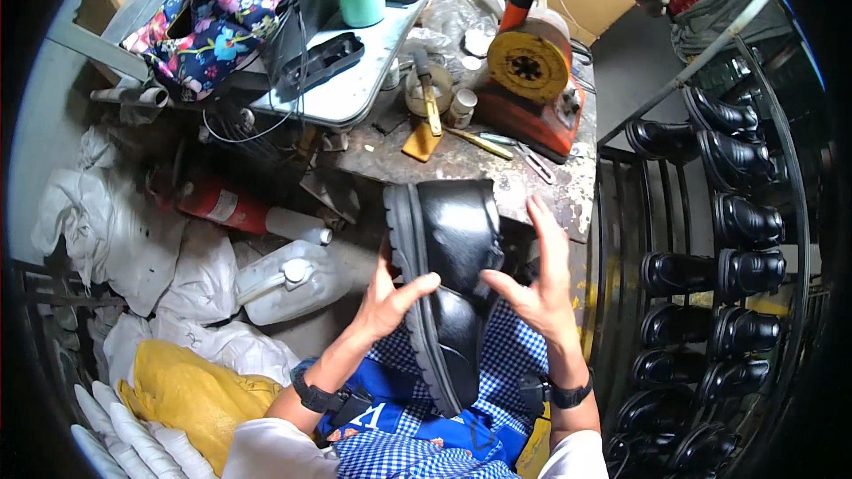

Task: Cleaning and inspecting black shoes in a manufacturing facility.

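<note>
A shiny black leather boot (457, 231) with a thick ridged sole hangs over my lap, tilted, its sole side to the left and its toe pointing down. My left hand (388, 302) grips it from the sole side, thumb pressed across the sole edge and fingers partly hidden behind. On the other side, my right hand (543, 293) is open, fingers stretched upward. Its thumb tip lies at the edge of the boot's upper; whether it touches I cannot tell. A blue-and-white checked apron (519, 346) is beneath the boot.
Ahead stands a worn workbench (373, 155) with an orange grinding machine (532, 115), a brush (428, 102) and small tools. A rack (621, 239) of black boots fills the right. To the left are a plastic jug (297, 288), a fire extinguisher (222, 204) and a yellow sack (191, 390).
</note>
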The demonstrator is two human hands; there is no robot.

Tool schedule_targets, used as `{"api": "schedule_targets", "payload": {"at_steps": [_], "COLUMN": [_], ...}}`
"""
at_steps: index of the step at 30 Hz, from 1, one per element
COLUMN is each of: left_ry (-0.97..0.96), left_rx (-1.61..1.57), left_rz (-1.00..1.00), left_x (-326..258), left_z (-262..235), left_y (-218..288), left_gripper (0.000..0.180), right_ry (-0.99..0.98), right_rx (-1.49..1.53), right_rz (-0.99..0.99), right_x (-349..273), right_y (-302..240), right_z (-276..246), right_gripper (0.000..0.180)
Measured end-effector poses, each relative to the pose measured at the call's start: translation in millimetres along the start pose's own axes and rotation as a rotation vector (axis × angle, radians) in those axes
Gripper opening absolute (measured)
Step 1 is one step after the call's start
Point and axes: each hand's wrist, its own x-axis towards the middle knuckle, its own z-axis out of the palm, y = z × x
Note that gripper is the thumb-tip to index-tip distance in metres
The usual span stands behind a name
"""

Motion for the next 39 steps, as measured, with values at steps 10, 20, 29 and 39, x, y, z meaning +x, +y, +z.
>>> {"api": "schedule_targets", "payload": {"at_steps": [10, 20, 29, 39], "left_ry": [-0.089, -0.129, -0.108, -0.093], "left_rx": [0.245, 0.341, 0.447, 0.455], "left_rz": [0.003, -0.078, 0.003, 0.035], "left_x": [-11, -15, -19, -23], "left_z": [-1, 6, 19, 26], "left_y": [-16, -13, -4, -6], "left_gripper": [0.093, 0.093, 0.095, 0.098], "right_ry": [-0.057, -0.281, -0.165, -0.205], "right_rx": [-0.141, -0.145, -0.154, 0.069], "right_rz": [0.228, 0.034, 0.048, 0.068], "right_x": [18, 6, 0, -9], "right_y": [23, 15, 7, 27], "right_z": [51, 37, 22, 18], "right_gripper": [0.113, 0.113, 0.095, 0.062]}}
